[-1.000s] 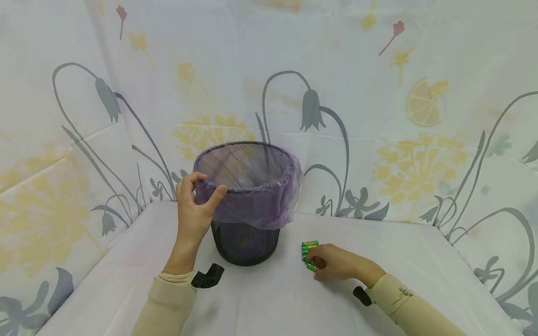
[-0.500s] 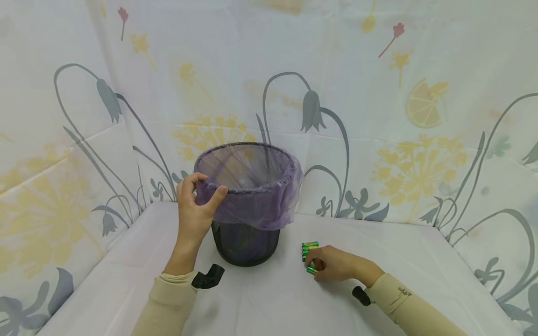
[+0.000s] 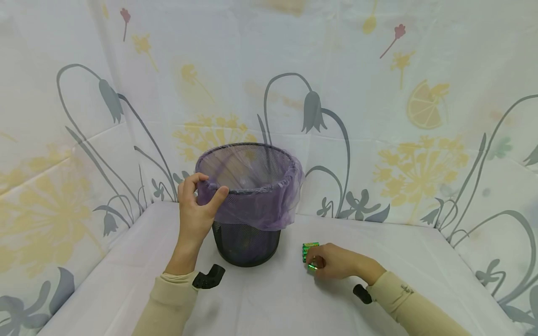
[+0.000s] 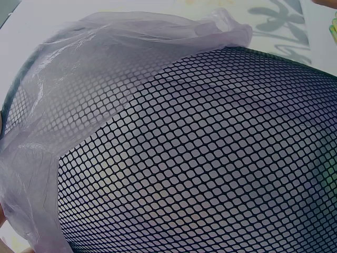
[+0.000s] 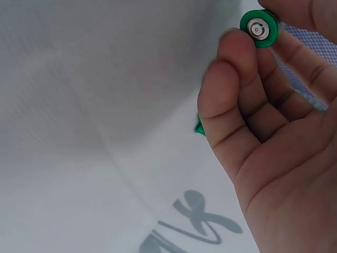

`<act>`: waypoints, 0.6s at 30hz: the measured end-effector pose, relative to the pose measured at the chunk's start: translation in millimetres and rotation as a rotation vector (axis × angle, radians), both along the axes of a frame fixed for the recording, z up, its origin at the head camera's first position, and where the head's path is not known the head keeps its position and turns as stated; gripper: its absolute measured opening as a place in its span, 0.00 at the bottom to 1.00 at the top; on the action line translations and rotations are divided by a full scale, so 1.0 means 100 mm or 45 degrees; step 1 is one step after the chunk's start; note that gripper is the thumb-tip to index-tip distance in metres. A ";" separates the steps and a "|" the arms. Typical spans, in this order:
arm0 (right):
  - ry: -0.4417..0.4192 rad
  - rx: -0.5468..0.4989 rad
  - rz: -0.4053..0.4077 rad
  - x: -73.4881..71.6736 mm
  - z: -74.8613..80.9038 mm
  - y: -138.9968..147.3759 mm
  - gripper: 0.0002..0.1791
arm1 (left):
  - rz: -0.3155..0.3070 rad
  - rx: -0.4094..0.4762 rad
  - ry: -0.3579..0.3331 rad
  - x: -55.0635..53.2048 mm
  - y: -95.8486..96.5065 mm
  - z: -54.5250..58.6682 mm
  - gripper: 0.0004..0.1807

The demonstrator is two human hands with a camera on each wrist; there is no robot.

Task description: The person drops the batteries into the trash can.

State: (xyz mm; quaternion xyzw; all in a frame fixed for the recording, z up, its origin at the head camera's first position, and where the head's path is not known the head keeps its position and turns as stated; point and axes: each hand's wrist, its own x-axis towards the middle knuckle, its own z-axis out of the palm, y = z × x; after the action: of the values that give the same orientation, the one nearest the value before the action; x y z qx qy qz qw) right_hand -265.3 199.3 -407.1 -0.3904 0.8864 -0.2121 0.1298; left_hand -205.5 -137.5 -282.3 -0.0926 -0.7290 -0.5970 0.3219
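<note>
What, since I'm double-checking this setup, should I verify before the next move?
1. Right grip pinching a battery: ok.
2. Left grip holding the bin at its rim: ok.
3. Bin upright on the table: ok.
4. Purple liner folded over the front of the rim: ok.
5. Held battery lifted off the table: cannot tell.
6. Count of the other batteries: cannot tell; the right grip hides part of the row.

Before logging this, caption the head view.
Left hand grips a purple-lined mesh wastebasket; right hand pinches a green battery beside more batteries.
</note>
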 end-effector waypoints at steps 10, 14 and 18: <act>0.087 -0.047 -0.006 -0.10 0.56 -0.05 0.14 | 0.006 0.004 0.002 0.00 0.00 -0.01 0.23; 0.131 -0.075 -0.025 -0.14 0.92 -0.09 0.14 | 0.004 0.002 -0.004 0.01 0.01 0.00 0.23; 0.138 -0.108 -0.019 -0.16 1.26 -0.15 0.15 | 0.003 0.002 -0.008 0.01 0.01 0.01 0.23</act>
State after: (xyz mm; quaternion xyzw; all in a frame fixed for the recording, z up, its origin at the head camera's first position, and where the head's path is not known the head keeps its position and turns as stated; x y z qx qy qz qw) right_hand -281.5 184.2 -281.4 -0.3996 0.8853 -0.2290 0.0636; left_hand -204.7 -136.5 -281.4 -0.0897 -0.7297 -0.5973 0.3205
